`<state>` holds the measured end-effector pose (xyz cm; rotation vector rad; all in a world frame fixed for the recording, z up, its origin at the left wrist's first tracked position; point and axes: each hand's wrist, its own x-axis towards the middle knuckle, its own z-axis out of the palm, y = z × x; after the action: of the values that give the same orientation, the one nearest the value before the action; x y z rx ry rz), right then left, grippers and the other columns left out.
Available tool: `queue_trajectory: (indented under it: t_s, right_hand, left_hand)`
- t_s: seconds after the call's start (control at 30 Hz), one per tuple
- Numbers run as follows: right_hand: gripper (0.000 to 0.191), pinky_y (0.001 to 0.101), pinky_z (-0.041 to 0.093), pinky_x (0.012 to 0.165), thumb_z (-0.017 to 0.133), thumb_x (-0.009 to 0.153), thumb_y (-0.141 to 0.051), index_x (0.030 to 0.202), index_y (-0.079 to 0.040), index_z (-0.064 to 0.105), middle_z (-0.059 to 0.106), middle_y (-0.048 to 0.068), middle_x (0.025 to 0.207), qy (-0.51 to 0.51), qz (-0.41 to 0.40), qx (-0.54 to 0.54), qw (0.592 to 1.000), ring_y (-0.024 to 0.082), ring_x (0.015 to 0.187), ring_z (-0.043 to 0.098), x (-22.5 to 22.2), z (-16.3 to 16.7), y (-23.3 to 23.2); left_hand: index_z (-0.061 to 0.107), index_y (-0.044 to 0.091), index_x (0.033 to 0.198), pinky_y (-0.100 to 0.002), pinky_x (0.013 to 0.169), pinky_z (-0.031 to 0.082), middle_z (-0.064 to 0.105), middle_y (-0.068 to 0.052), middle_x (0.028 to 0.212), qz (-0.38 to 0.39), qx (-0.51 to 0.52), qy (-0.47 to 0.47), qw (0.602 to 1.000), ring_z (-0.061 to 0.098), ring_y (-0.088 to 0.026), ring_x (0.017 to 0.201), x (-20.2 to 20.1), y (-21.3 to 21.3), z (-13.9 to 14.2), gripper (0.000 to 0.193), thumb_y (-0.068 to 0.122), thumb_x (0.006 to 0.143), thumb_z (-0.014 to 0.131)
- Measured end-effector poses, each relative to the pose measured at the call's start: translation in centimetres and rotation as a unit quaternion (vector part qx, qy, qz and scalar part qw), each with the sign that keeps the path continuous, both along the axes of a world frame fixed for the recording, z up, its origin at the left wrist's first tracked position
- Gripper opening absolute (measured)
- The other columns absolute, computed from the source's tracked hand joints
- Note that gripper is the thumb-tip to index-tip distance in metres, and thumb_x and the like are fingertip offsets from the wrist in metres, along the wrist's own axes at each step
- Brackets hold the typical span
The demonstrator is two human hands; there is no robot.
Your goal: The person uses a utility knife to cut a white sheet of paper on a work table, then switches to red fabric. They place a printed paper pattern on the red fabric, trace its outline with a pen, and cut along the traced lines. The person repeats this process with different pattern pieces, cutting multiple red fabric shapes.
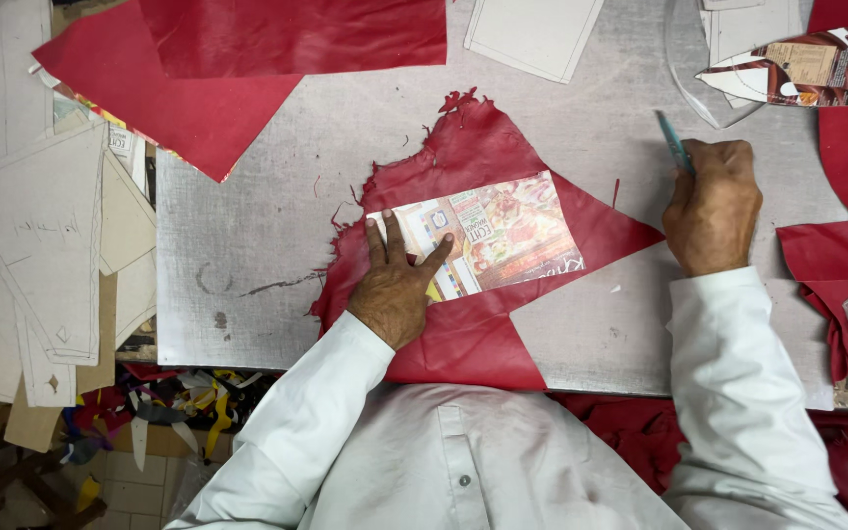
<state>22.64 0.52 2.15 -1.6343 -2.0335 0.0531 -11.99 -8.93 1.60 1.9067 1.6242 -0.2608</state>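
Note:
A ragged-edged piece of red leather (488, 324) lies on the grey metal work surface (247, 245). On it rests a rectangular printed cardboard template (498, 234). My left hand (395, 285) presses flat on the template's left end, fingers spread. My right hand (712, 206) rests on the surface to the right of the leather, closed around a thin teal-handled tool (674, 143) that points up and away.
Larger red leather sheets (238, 59) lie at the top left. Pale cardboard patterns (36, 226) stack at the left, more (532, 34) at the top. Another printed card piece (802, 69) and red leather pieces (836, 260) sit at the right. Scraps (179, 402) litter the floor below.

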Motion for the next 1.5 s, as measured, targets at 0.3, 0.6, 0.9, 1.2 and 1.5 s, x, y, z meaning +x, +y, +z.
queue_trajectory:
  t_s: [0.3,0.6,0.9,1.2,1.5]
  right_hand:
    - [0.012,0.0310,0.058,0.084,0.059,0.110,-0.001,0.119,0.000,0.052,0.063,0.013,0.115,0.290,0.123,-0.001,0.949,0.020,0.102,0.068,-11.6,-4.1,-8.4]
    - [0.025,0.0278,0.051,0.068,0.060,0.106,0.003,0.129,-0.001,0.069,0.062,0.010,0.105,0.303,0.145,-0.171,0.926,0.016,0.082,0.060,-16.6,-1.8,-3.1]
    - [0.036,0.0379,0.057,0.073,0.082,0.076,0.002,0.110,-0.009,0.079,0.065,0.007,0.091,0.098,0.361,-0.070,0.925,0.025,0.086,0.066,-24.6,-3.3,-0.5]
    - [0.036,0.0402,0.058,0.071,0.077,0.064,0.002,0.100,-0.005,0.077,0.066,0.009,0.094,0.023,0.358,-0.039,0.933,0.028,0.091,0.066,-25.8,-4.0,0.1]
    - [0.034,0.0411,0.060,0.078,0.075,0.061,-0.001,0.095,-0.004,0.075,0.069,0.012,0.100,0.003,0.350,-0.002,0.937,0.033,0.101,0.066,-21.8,-4.6,1.1]
  left_hand:
    - [0.035,0.034,0.156,-0.061,0.112,0.038,0.001,-0.043,0.156,0.026,0.117,-0.048,0.992,-0.001,-0.066,0.143,-0.1,-1.0,-1.6,0.083,0.020,0.085,0.075]
    - [0.033,0.023,0.157,-0.060,0.110,0.037,0.016,-0.034,0.160,0.054,0.094,-0.096,0.989,0.000,-0.064,0.147,-0.6,-2.1,-3.0,0.073,0.010,0.090,0.059]
    - [0.039,0.005,0.153,-0.072,0.119,-0.003,0.035,-0.035,0.152,-0.098,0.167,0.040,0.980,0.019,-0.048,0.150,-1.1,-2.3,-3.7,0.066,0.022,0.090,0.052]
    - [0.036,0.003,0.155,-0.072,0.118,-0.002,0.030,-0.027,0.160,-0.132,0.141,0.084,0.978,0.014,-0.050,0.150,-1.0,-1.9,-3.2,0.068,0.027,0.093,0.049]
    - [0.029,0.002,0.158,-0.070,0.117,-0.001,0.030,-0.036,0.155,-0.124,0.126,0.076,0.981,0.008,-0.053,0.149,-0.5,-1.2,-2.0,0.078,0.021,0.086,0.052]
